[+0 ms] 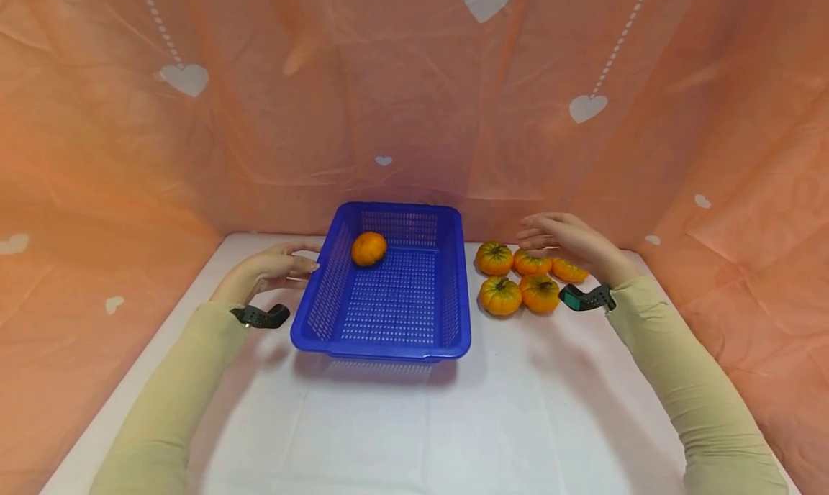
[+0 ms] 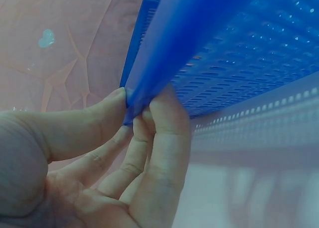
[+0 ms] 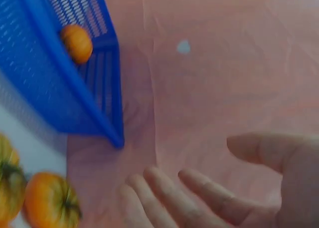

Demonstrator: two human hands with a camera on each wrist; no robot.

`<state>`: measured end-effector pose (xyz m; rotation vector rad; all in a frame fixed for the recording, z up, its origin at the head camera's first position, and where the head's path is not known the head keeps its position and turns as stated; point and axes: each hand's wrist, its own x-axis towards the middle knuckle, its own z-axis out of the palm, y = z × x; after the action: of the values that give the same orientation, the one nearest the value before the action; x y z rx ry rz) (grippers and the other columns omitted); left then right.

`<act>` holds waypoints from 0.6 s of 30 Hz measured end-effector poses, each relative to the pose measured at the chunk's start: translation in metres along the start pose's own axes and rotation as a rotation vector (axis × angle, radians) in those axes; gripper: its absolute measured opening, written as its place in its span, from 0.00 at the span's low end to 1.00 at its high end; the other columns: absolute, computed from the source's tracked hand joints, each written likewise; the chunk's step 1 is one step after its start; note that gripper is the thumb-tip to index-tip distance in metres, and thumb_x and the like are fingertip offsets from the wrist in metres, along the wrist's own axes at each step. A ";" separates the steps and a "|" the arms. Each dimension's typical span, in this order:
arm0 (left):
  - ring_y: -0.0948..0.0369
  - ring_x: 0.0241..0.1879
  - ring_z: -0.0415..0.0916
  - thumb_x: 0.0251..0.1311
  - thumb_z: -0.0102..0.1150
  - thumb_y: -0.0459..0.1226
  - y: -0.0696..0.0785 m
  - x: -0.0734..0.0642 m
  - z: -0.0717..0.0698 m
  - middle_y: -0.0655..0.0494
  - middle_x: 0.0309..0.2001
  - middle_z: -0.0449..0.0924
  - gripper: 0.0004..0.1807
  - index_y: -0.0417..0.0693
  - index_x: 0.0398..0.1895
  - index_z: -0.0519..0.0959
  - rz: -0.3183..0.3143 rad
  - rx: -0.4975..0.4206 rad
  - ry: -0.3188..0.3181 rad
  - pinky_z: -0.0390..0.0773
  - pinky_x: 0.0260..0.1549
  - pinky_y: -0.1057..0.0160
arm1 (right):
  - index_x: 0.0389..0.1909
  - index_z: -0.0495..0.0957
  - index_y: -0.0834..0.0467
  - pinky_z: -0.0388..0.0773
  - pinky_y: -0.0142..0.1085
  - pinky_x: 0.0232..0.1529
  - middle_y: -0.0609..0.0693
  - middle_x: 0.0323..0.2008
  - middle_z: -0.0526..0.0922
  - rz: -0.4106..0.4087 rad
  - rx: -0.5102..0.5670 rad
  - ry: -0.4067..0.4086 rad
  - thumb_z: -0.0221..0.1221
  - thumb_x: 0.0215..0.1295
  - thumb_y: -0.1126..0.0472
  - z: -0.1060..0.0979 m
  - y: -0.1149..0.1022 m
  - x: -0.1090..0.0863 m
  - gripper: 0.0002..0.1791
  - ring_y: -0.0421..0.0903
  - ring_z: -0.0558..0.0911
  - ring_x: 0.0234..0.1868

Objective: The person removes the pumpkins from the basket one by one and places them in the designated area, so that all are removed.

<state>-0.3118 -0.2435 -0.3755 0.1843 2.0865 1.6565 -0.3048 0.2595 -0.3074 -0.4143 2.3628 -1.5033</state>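
Note:
A blue plastic basket with slotted walls stands on the white table. One small orange pumpkin lies inside, toward its far left corner. At the basket's left side, my left hand pinches the rim between thumb and fingers, as the left wrist view shows. My right hand hovers over the group of small pumpkins right of the basket, its fingers loosely extended and holding nothing. In the right wrist view, two of these pumpkins show at the lower left, below the basket wall.
Several orange and green pumpkins sit close together in two rows beside the basket's right wall. An orange cloth with white hearts hangs behind the table and along both sides. The white tabletop stretches in front of the basket.

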 end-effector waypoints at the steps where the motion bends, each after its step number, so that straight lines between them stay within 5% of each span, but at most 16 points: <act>1: 0.58 0.41 0.80 0.66 0.52 0.31 0.001 0.001 0.000 0.54 0.39 0.81 0.31 0.35 0.69 0.54 -0.008 0.006 0.012 0.75 0.51 0.49 | 0.68 0.58 0.68 0.75 0.40 0.54 0.67 0.60 0.69 -0.018 0.015 -0.012 0.42 0.76 0.48 0.004 -0.004 0.005 0.32 0.53 0.77 0.55; 10: 0.59 0.40 0.79 0.67 0.51 0.29 0.004 0.002 0.000 0.53 0.39 0.79 0.32 0.35 0.71 0.51 -0.042 0.011 0.053 0.78 0.47 0.57 | 0.68 0.59 0.66 0.69 0.49 0.59 0.67 0.61 0.69 -0.088 0.123 -0.097 0.43 0.76 0.50 0.044 -0.033 0.045 0.29 0.59 0.74 0.59; 18: 0.57 0.41 0.80 0.67 0.51 0.29 0.002 0.002 0.002 0.51 0.40 0.80 0.31 0.35 0.70 0.54 -0.035 0.003 0.056 0.76 0.50 0.52 | 0.67 0.60 0.67 0.64 0.50 0.63 0.68 0.62 0.66 -0.026 0.313 -0.155 0.44 0.77 0.56 0.078 -0.050 0.081 0.25 0.61 0.70 0.62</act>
<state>-0.3129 -0.2409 -0.3743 0.1029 2.1211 1.6555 -0.3435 0.1429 -0.3019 -0.4660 1.9703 -1.7479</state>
